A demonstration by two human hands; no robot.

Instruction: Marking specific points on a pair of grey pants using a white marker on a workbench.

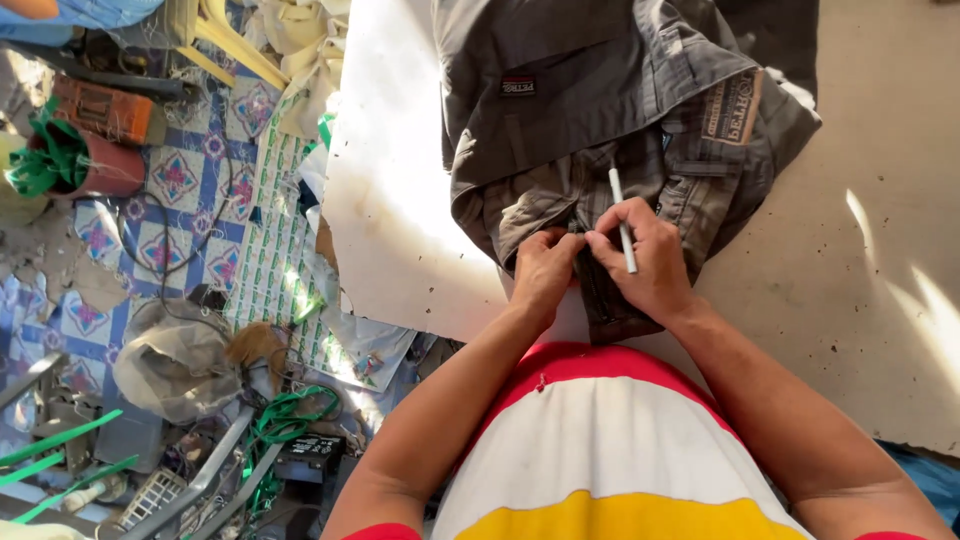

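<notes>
Seen from above, the far left was a patterned floor (190, 180) strewn with clutter: a red cylinder (100, 165) wrapped in green cord, and farther down, tangled green straps (285, 420) among metal parts. Next came a pale work board (400, 200), tilted over that mess and serving as a table. On it lay grey trousers (560, 110), bunched with the fly seam turned toward the person, probably so the seam sat within easy reach. The left hand (543, 272) was closed, pinching the fabric at the seam to hold it taut. Touching it, the right hand (648, 258) gripped the same fold while clamping a thin white stick (621, 222) between its fingers, kept upright and clear of the cloth.
</notes>
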